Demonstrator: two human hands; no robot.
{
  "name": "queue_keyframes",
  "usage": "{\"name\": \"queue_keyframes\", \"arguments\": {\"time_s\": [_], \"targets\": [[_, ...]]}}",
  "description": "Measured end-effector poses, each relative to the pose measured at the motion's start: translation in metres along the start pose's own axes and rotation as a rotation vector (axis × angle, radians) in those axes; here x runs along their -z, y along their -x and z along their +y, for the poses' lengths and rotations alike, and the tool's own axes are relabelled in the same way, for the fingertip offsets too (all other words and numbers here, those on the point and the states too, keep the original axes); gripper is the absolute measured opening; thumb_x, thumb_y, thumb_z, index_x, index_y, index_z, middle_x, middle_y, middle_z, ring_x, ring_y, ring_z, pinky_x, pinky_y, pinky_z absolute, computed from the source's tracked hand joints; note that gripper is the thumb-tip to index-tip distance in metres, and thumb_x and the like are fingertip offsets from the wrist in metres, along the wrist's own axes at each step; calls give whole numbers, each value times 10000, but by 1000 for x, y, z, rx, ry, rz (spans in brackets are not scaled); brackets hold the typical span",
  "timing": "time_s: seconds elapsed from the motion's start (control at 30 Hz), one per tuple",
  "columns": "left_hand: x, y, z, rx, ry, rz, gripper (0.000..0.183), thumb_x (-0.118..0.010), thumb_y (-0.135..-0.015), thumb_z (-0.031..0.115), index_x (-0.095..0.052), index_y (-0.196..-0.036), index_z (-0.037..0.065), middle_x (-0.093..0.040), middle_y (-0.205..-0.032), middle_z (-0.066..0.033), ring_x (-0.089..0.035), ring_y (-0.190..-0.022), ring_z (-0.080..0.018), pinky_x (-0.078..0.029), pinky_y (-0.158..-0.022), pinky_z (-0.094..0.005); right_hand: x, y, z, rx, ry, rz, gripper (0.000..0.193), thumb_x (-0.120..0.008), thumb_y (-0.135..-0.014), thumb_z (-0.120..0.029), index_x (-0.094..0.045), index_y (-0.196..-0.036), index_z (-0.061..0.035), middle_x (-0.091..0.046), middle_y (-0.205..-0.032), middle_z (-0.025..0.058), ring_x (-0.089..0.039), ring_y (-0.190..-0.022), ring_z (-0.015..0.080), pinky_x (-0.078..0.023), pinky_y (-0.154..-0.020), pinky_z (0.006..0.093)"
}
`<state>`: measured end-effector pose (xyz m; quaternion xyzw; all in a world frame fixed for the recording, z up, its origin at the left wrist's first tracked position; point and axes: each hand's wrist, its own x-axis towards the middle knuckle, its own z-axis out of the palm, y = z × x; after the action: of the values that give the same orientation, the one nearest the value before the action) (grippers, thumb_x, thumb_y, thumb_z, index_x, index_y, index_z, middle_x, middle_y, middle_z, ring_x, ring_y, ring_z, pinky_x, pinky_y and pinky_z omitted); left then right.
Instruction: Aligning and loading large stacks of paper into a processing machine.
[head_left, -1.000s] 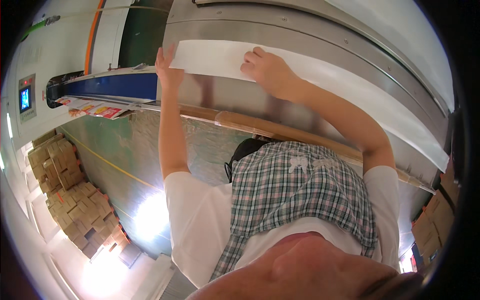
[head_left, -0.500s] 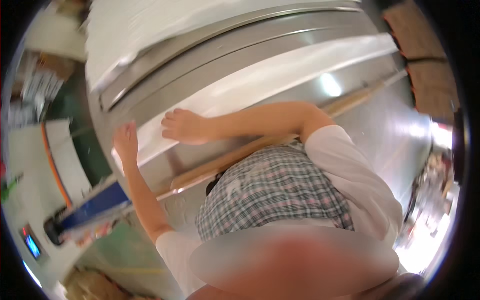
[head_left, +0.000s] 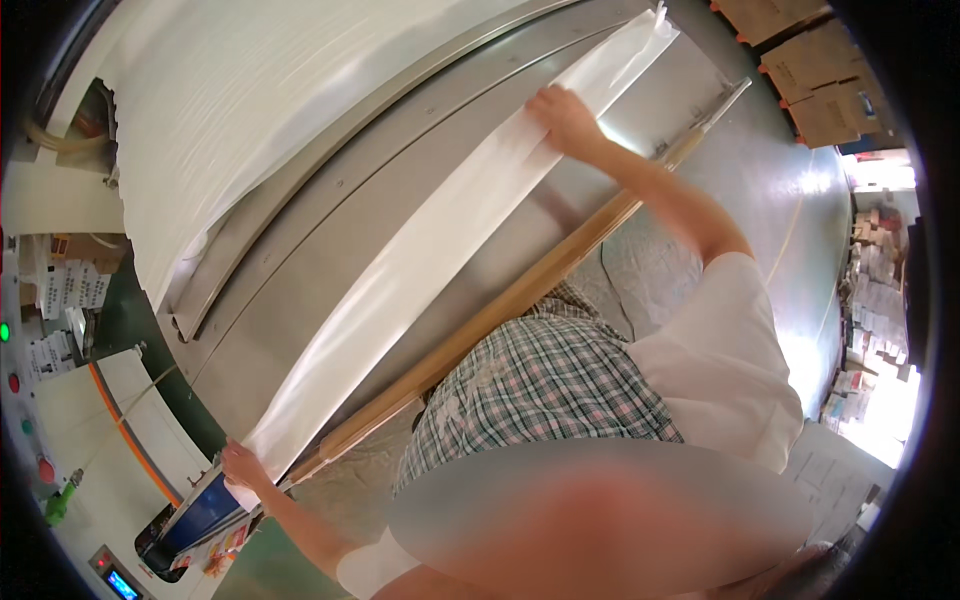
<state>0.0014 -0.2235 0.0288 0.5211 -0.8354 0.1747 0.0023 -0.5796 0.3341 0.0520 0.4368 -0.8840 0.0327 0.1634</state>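
A long, narrow strip of folded white sheet material [head_left: 400, 260] lies slantwise over a grey metal table [head_left: 300, 300]. Whether it is cloth or film I cannot tell. At its near left end my left hand [head_left: 245, 468] is closed on the strip, partly hanging past the table's corner. Toward the far right end, my right hand [head_left: 568, 120] has its fingers curled over the strip, thumb side toward me. Between the two hands the strip runs long and fairly flat, with soft creases.
Beyond a raised metal bar [head_left: 330, 150] spreads a wide, wrinkled white sheet [head_left: 270, 80]. A wooden rail [head_left: 480, 345] edges the table in front of my checked apron [head_left: 540, 390]. Machine housing with buttons and a small screen [head_left: 122, 585] stands left. Cardboard boxes [head_left: 820, 80] are stacked at right.
My right hand has moved far along the strip to the right, away from my left hand. My left hand has moved down and closed on the near end. The view has turned.
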Motion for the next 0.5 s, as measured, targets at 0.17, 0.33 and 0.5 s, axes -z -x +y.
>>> {"name": "queue_keyframes", "arguments": {"time_s": [0.17, 0.33, 0.5], "targets": [[18, 22, 113, -283, 84, 40, 363, -443, -884, 329, -541, -1098, 53, -532, -1158, -130, -501, -1048, -292, -398, -861, -418, -15, 6, 149, -326, 55, 33, 413, -596, -618, -31, -534, -1019, -106, -506, -1017, 81, -489, -1002, 273, -466, -800, 375], [86, 73, 256, 62, 281, -124, 451, -339, -891, 465, -565, -1114, 144, -491, -1233, -85, -377, -1186, -307, -248, -942, -572, -21, 17, 283, -501, 220, 21, 299, -544, -711, -57, -532, -1005, -110, -510, -1009, 74, -484, -1018, 271, -473, -803, 387], [118, 86, 302, 72, 255, -148, 485, -299, -894, 495, -556, -1136, 163, -475, -1263, -51, -326, -1231, -303, -194, -946, -619, -41, 39, 360, -704, 284, 50, 188, -520, -766, -123, -556, -950, -109, -514, -1009, 74, -486, -1028, 261, -477, -755, 412]]}}
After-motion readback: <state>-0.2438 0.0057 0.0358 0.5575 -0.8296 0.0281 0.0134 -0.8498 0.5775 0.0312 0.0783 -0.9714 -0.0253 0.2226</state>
